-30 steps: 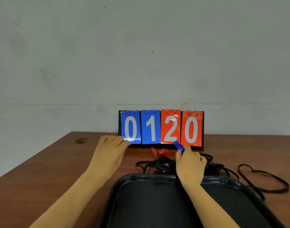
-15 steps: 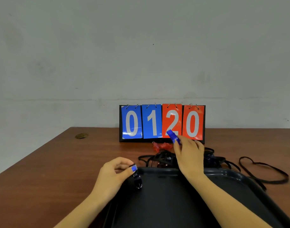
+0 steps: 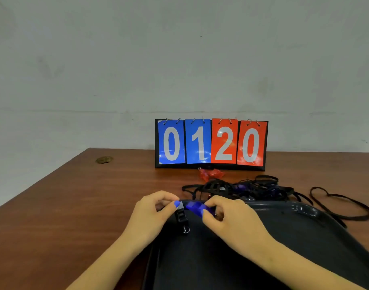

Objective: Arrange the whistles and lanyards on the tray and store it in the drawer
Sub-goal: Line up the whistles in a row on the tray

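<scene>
A black tray (image 3: 294, 210) lies on the brown table in front of me. Over its far left corner my left hand (image 3: 156, 212) pinches a black lanyard clip (image 3: 181, 219), whose metal hook hangs down. My right hand (image 3: 227, 216) holds a blue whistle (image 3: 197, 207) right beside that clip. Behind the tray lies a tangled heap of black lanyards (image 3: 242, 188) with blue whistles partly hidden in it. A red whistle (image 3: 210, 174) rests just behind the heap. One loose black lanyard (image 3: 338, 204) loops at the right.
A flip scoreboard (image 3: 210, 143) reading 0120 stands at the table's back edge against a grey wall. A round cable hole cover (image 3: 104, 159) sits at the far left of the table. The table's left edge runs diagonally.
My right hand brought the blue whistle back from near the scoreboard to the tray's corner. My left hand, holding the lanyard clip, moved right to meet it.
</scene>
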Demonstrator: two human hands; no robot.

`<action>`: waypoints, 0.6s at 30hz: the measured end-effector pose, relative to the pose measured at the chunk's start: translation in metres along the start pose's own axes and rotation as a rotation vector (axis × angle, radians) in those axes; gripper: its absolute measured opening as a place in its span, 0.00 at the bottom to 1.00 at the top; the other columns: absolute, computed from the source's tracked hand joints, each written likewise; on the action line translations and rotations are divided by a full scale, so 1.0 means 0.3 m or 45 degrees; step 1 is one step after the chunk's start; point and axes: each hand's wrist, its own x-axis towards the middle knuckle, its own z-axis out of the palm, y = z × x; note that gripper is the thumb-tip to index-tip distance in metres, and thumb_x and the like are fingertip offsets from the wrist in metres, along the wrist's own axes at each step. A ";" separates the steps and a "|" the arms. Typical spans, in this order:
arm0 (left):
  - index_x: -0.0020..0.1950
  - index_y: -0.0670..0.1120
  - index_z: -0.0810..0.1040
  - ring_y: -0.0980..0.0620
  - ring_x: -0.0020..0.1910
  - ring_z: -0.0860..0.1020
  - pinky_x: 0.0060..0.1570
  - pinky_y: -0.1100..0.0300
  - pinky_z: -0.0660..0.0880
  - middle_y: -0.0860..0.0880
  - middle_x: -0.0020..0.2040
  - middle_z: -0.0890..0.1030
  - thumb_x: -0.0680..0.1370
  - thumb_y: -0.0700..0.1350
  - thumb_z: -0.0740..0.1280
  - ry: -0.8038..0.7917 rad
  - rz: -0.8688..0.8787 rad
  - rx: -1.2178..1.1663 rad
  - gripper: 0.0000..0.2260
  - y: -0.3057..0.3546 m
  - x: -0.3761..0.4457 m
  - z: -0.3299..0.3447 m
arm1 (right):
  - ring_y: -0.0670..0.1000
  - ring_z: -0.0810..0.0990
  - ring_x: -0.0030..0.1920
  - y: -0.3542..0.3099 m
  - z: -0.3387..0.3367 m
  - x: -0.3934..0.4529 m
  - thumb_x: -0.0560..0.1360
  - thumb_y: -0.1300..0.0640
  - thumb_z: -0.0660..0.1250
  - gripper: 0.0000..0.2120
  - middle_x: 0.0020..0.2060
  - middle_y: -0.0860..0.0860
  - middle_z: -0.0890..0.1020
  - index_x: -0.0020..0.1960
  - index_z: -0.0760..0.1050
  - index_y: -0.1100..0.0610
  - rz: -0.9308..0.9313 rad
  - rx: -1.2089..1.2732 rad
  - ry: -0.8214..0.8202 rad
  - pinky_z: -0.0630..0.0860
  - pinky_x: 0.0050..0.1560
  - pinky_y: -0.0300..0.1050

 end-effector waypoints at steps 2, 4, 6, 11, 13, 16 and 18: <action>0.39 0.51 0.81 0.63 0.35 0.78 0.37 0.73 0.71 0.60 0.37 0.82 0.72 0.41 0.71 0.011 0.002 0.022 0.05 0.005 -0.001 -0.002 | 0.43 0.71 0.31 0.010 -0.001 -0.008 0.74 0.44 0.61 0.09 0.26 0.45 0.72 0.49 0.75 0.46 0.011 -0.009 -0.033 0.66 0.35 0.38; 0.37 0.52 0.81 0.62 0.34 0.77 0.37 0.72 0.71 0.59 0.36 0.82 0.72 0.43 0.71 0.004 0.007 0.090 0.06 0.006 -0.001 0.001 | 0.43 0.71 0.32 0.016 0.007 -0.011 0.74 0.43 0.60 0.07 0.27 0.45 0.72 0.48 0.74 0.44 0.016 0.001 -0.079 0.66 0.35 0.35; 0.37 0.54 0.80 0.61 0.34 0.77 0.36 0.71 0.71 0.58 0.36 0.81 0.71 0.43 0.71 0.015 0.016 0.145 0.06 0.005 -0.001 0.002 | 0.43 0.71 0.31 0.018 0.016 -0.011 0.74 0.42 0.60 0.09 0.28 0.45 0.72 0.50 0.74 0.43 0.014 -0.007 -0.135 0.65 0.35 0.35; 0.36 0.56 0.78 0.59 0.35 0.75 0.36 0.72 0.68 0.52 0.30 0.78 0.70 0.42 0.70 0.083 0.029 0.277 0.09 -0.004 0.003 0.004 | 0.43 0.70 0.33 0.028 0.027 -0.013 0.73 0.37 0.59 0.14 0.29 0.45 0.72 0.50 0.74 0.45 -0.008 -0.064 -0.174 0.66 0.37 0.36; 0.34 0.55 0.77 0.56 0.37 0.73 0.35 0.69 0.66 0.54 0.30 0.78 0.71 0.43 0.70 0.093 0.028 0.330 0.08 -0.008 0.001 0.009 | 0.44 0.71 0.35 0.027 0.033 -0.021 0.72 0.36 0.58 0.14 0.30 0.44 0.71 0.47 0.72 0.45 -0.054 -0.092 -0.168 0.66 0.38 0.36; 0.34 0.54 0.78 0.56 0.36 0.72 0.35 0.69 0.64 0.54 0.29 0.77 0.71 0.44 0.69 0.093 0.022 0.340 0.07 -0.019 0.003 0.016 | 0.44 0.71 0.36 0.023 0.036 -0.027 0.72 0.34 0.56 0.15 0.30 0.44 0.71 0.44 0.67 0.45 -0.127 -0.167 -0.152 0.65 0.37 0.35; 0.34 0.54 0.79 0.56 0.35 0.72 0.35 0.69 0.64 0.53 0.28 0.77 0.72 0.46 0.69 0.101 0.037 0.352 0.07 -0.030 0.008 0.018 | 0.43 0.70 0.34 0.020 0.035 -0.028 0.73 0.33 0.54 0.16 0.29 0.44 0.69 0.43 0.65 0.46 -0.162 -0.211 -0.154 0.64 0.36 0.35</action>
